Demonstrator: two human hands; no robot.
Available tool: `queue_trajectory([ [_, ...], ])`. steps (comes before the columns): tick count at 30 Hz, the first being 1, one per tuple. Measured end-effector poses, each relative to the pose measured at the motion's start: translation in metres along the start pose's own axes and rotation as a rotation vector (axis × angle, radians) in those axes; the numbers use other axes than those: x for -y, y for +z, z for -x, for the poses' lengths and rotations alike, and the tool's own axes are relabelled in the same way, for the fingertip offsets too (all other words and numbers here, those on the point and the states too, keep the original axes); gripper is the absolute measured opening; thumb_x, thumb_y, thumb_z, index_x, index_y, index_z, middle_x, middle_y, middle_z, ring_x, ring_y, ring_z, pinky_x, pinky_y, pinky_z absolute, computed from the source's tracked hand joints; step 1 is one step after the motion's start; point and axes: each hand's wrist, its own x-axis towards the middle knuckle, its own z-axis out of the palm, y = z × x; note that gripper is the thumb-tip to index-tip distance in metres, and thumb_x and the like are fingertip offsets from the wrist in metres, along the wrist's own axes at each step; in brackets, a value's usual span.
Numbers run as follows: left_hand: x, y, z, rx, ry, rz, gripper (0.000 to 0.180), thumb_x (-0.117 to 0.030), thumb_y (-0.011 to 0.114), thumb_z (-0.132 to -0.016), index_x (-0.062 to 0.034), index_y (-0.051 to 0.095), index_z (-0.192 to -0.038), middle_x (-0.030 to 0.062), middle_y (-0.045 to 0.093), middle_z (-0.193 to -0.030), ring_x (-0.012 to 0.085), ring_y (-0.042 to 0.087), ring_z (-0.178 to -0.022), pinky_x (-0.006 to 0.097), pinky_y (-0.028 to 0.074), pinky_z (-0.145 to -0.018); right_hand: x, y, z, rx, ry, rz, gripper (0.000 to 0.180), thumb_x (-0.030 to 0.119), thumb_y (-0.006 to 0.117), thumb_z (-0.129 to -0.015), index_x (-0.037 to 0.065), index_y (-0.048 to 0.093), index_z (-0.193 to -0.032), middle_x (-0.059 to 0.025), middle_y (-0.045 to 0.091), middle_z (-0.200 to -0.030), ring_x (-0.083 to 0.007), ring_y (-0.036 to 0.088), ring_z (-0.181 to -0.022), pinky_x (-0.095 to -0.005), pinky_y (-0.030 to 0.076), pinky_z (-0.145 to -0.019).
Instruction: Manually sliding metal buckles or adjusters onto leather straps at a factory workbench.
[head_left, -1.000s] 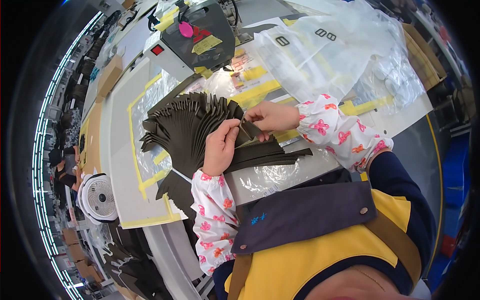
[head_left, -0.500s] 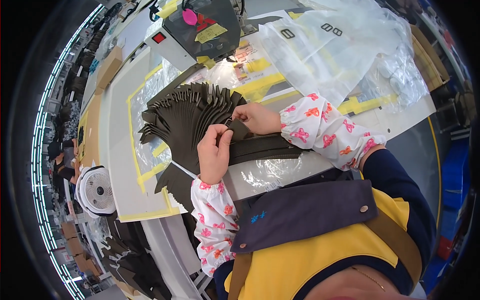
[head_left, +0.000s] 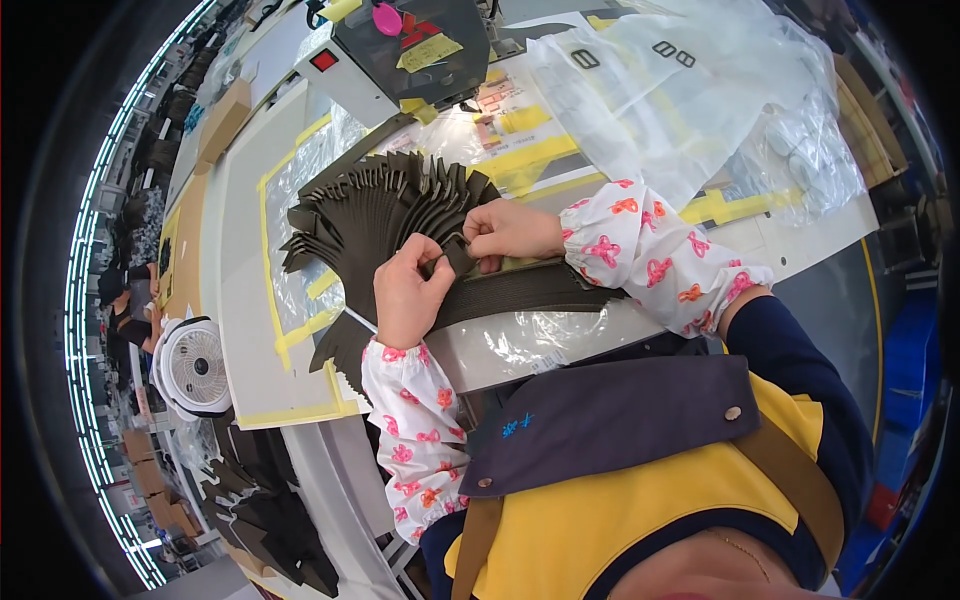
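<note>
A thick bundle of dark olive webbing straps [head_left: 365, 225] lies on the table, its cut ends fanned out to the far left. At its right side my left hand [head_left: 405, 295] pinches the end of one strap [head_left: 458, 257] between thumb and fingers. My right hand [head_left: 515, 230] is closed on the same strap end from the right, fingertips close to the left ones. Whether a small fitting sits between the fingertips is too small to tell. Flat straps [head_left: 530, 293] run to the right just below both hands.
Beyond the bundle stands a dark machine head [head_left: 405, 60] with a red switch. Dark slotted buckles [head_left: 583, 59] lie on a clear plastic bag [head_left: 690, 110] at the far right. A white fan [head_left: 195, 368] and another person [head_left: 132, 310] are at left. More dark straps [head_left: 265, 520] hang at lower left.
My left hand has shifted slightly left and its fingers have curled more. The strap end between my hands has turned downward, and my right fingers have moved over it.
</note>
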Motion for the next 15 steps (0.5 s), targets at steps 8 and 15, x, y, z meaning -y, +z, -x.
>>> queue_trajectory([
  [8, -0.008, 0.019, -0.006, -0.219, 0.034, 0.142, 0.015, -0.007, 0.061, -0.075, -0.0009, 0.053, -0.086, 0.0057, 0.053, -0.066, 0.0140, 0.051, -0.057, 0.026, 0.041, -0.052, 0.013, 0.001, 0.013, -0.100, -0.223, 0.181, 0.013, 0.010, 0.061, -0.079, 0.000, 0.052, -0.079, -0.0043, 0.057, -0.069, -0.0084, 0.056, -0.061, -0.0207, 0.046, -0.053],
  [15, -0.003, 0.017, -0.012, 0.163, 0.087, 0.111, 0.015, -0.010, 0.061, -0.078, 0.0016, 0.058, -0.086, 0.0078, 0.055, -0.070, 0.0127, 0.051, -0.059, 0.024, 0.041, -0.057, 0.036, -0.038, 0.035, -0.064, -0.229, 0.216, 0.021, 0.013, 0.061, -0.080, -0.001, 0.051, -0.092, -0.0068, 0.058, -0.076, -0.0097, 0.057, -0.060, -0.0214, 0.046, -0.052],
])
